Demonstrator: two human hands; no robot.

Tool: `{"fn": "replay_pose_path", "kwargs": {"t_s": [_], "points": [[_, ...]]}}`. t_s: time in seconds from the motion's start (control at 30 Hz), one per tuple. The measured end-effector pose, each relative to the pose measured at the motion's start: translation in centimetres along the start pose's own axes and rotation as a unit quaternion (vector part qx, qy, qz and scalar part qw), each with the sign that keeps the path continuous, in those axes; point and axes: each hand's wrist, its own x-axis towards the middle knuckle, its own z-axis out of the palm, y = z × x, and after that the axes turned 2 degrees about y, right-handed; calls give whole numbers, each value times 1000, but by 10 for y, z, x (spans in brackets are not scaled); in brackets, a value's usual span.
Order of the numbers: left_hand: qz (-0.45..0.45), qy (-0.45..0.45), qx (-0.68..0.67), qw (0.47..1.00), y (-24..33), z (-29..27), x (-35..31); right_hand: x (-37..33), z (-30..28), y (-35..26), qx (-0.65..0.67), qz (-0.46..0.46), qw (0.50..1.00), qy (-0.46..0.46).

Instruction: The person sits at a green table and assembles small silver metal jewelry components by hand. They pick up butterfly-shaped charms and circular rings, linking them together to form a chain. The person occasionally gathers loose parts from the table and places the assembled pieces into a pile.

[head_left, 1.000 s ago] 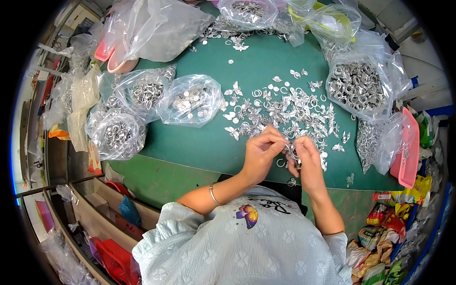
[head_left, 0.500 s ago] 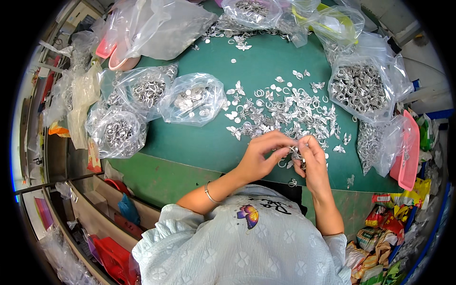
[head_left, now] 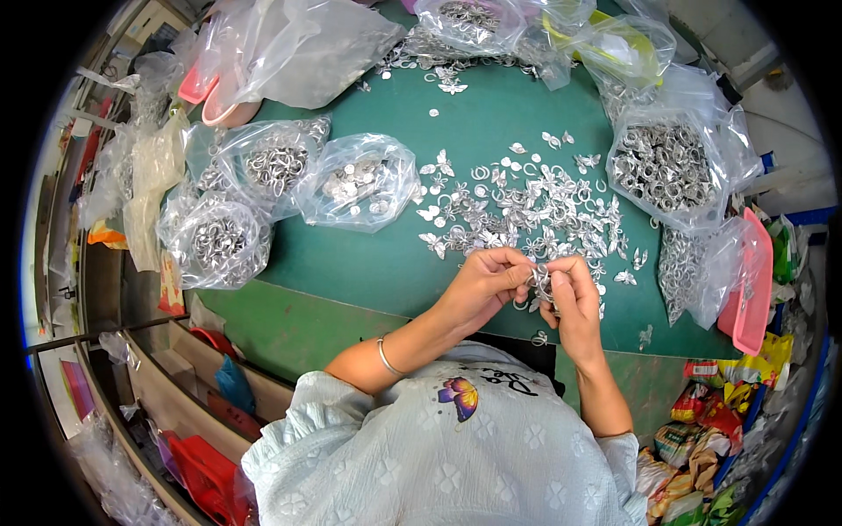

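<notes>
Both hands meet over the near edge of the green table, just in front of a loose pile of silver metal pieces (head_left: 561, 197). Between them is a small cluster of silver ring pieces (head_left: 541, 282). My right hand (head_left: 574, 302) closes round the cluster, with thumb and forefinger pressed on it. From the other side, my left hand (head_left: 491, 279) pinches at the same pieces with thumb and forefinger. How the pieces fit together is too small to make out. The pile mixes open rings, flat discs and winged or leaf-shaped parts.
On the left stand plastic bags of silver rings (head_left: 219, 241) and a bag of discs (head_left: 355, 182). A large bag of rings (head_left: 667, 167) and a pink tray (head_left: 750, 285) are at the right. More bags line the far edge. Drawers (head_left: 219, 386) lie lower left.
My left hand's fingers have shifted slightly, and the ring pieces between the hands show more plainly. My right hand has barely moved; the pile looks the same.
</notes>
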Motion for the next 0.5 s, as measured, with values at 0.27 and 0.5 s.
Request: {"fn": "replay_pose_path", "kwargs": {"t_s": [0.27,0.5], "points": [[32,-17,-36,999,-13,-5,1,3,1,-11,39,101,994,-13],[386,-11,333,860,-7,-2,2,7,-5,-11,193,211,955,-80]]}}
